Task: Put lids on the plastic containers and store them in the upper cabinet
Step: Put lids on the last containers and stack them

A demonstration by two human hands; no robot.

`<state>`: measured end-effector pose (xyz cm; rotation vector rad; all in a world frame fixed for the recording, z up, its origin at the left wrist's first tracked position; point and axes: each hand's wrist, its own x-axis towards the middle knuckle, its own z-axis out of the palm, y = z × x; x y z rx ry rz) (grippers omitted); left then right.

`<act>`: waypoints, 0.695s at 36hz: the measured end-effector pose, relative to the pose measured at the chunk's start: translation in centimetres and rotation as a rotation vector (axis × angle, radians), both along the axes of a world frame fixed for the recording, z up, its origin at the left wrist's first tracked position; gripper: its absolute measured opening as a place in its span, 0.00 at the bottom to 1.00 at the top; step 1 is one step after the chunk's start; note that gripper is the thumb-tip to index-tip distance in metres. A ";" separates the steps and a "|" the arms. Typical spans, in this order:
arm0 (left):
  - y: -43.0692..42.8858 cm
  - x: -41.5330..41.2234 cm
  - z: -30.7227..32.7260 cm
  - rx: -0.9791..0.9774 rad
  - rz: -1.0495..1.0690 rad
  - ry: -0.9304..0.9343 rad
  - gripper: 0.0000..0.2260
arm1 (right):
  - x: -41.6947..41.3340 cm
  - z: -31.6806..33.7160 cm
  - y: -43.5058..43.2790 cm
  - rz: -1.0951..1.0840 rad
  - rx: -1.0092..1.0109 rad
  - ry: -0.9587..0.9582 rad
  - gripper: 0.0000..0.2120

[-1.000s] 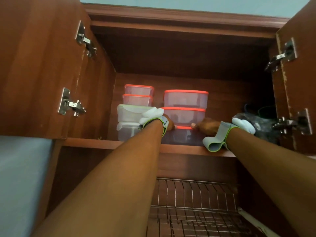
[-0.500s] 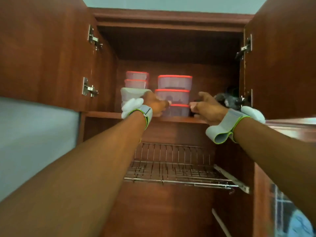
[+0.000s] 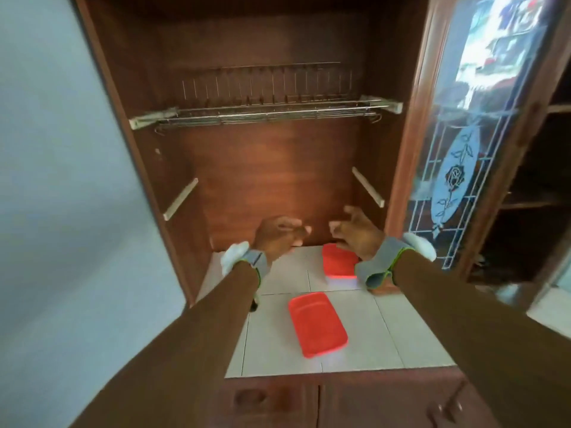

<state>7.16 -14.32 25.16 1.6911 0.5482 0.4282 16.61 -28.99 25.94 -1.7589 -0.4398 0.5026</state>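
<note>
Both hands hover empty above the white tiled counter [image 3: 355, 344], boxed in by the wooden side walls with open space beneath the wire rack [image 3: 265, 111]. The left hand [image 3: 278, 237] is loosely curled; the right hand [image 3: 355, 233] has its fingers spread. The near red lid [image 3: 317, 324] lies flat below both hands, long axis running front-to-back and slightly left-leaning; the far red lid [image 3: 338, 261] sits just under the right wrist.

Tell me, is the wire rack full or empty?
Empty. The wire rack shows only bare slots and wires against the wooden back panel; nothing stands in it.
</note>
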 end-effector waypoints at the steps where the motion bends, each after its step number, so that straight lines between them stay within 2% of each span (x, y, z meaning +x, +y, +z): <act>1: -0.1 -0.1 -1.6 0.002 -0.005 0.046 0.13 | 0.2 -1.4 0.0 -0.010 -0.025 0.010 0.34; 4: 0.3 0.7 -6.1 0.006 -0.016 0.131 0.14 | 0.6 -6.1 -0.2 -0.022 -0.111 0.074 0.30; 11: 2.3 3.3 -15.1 0.072 0.000 0.280 0.09 | 1.5 -16.1 -0.3 -0.044 -0.438 0.212 0.32; 14: 3.1 4.1 -18.4 0.116 -0.014 0.351 0.11 | 2.3 -20.3 -0.5 -0.030 -0.552 0.272 0.35; 20: 4.7 6.4 -22.1 0.226 0.009 0.456 0.13 | 2.7 -23.7 -0.8 -0.063 -0.622 0.391 0.26; 22: 4.9 6.9 -23.2 0.301 -0.006 0.520 0.15 | 2.6 -23.9 -0.6 -0.059 -0.535 0.510 0.18; 24: 5.0 7.1 -24.2 0.347 -0.013 0.560 0.15 | 2.6 -24.3 -0.3 -0.059 -0.465 0.505 0.09; 25: 5.0 7.2 -24.6 0.373 -0.011 0.574 0.16 | 2.7 -24.5 -0.1 -0.084 -0.443 0.484 0.07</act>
